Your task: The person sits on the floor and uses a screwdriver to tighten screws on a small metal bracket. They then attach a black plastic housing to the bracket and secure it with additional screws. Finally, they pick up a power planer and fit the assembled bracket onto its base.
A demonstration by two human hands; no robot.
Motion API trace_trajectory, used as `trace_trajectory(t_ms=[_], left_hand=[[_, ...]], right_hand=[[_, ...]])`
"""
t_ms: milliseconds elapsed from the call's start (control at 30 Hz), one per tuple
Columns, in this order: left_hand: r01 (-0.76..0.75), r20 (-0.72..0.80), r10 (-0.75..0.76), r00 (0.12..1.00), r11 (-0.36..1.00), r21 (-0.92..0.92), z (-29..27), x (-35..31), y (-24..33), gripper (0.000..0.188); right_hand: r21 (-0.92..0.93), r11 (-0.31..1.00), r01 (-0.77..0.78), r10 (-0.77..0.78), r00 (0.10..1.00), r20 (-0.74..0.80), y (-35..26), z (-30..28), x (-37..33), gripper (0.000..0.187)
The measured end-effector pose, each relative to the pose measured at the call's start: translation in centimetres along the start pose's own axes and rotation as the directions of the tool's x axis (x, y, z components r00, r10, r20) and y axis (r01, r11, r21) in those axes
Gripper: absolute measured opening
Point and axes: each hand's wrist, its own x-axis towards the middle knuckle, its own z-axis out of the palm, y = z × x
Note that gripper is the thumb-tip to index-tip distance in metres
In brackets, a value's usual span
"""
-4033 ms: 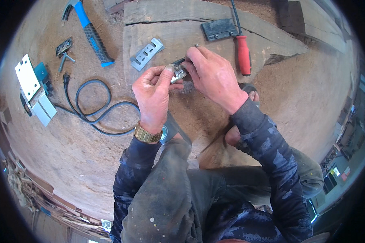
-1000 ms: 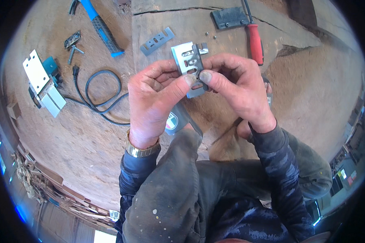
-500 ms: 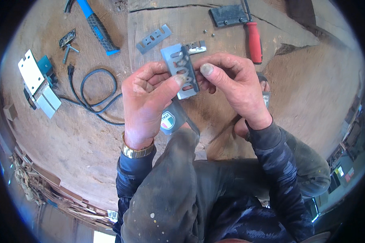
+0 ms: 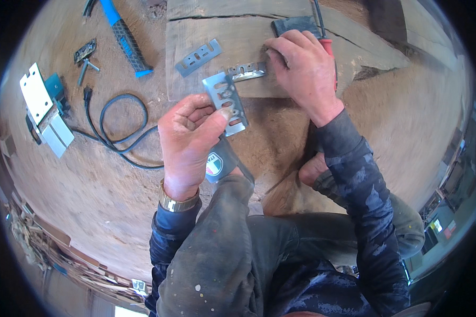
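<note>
My left hand (image 4: pixel 188 134) pinches a slotted planer blade (image 4: pixel 217 87) between thumb and fingers, with a dark slotted clamp plate (image 4: pixel 237 108) lying against it. My right hand (image 4: pixel 304 71) is over the wooden board, fingers curled down and thumb close to them. Whatever is in its fingertips is hidden. Just left of those fingers lies a small shiny slotted metal piece (image 4: pixel 248 71), and farther left a second planer blade (image 4: pixel 198 57) rests on the board. A black block (image 4: pixel 296 24) is partly covered by my right hand.
The board (image 4: pixel 238 31) has a crack along it. A red-handled screwdriver (image 4: pixel 327 46) lies by my right hand. At left are a blue-handled hammer (image 4: pixel 129 47), a T-shaped tool (image 4: pixel 84 61), an electric planer (image 4: pixel 50 113) and its black cord (image 4: pixel 106 140).
My right hand has left the blade and moved up over the board, covering where two small screws lay. My left hand still holds the blade and plate, slightly lower.
</note>
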Motion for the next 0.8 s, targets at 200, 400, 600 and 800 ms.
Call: trace_trajectory(t_ms=[200, 400, 600, 800], left_hand=[[-0.053, 0.043, 0.054, 0.998, 0.998, -0.037, 0.6, -0.2, -0.1, 0.024], [-0.076, 0.054, 0.077, 0.996, 0.997, -0.006, 0.8, -0.1, 0.0, 0.024], [-0.083, 0.032, 0.084, 0.996, 0.996, -0.006, 1.0, -0.1, -0.2, 0.024], [-0.185, 0.012, 0.185, 0.983, 0.982, 0.033, 1.8, 0.0, -0.7, 0.022]], right_hand=[[-0.039, 0.999, 0.036, -0.034, 0.998, 0.054, 0.0, 0.0, 0.6, 0.007], [0.014, 1.000, -0.024, 0.021, 0.986, 0.165, 0.5, 0.1, 0.8, 0.009], [0.179, 0.966, -0.185, 0.135, 0.956, 0.262, -1.0, -1.7, 2.0, 0.011], [0.570, 0.661, -0.487, 0.162, 0.835, 0.526, -4.4, -6.2, 0.0, 0.012]])
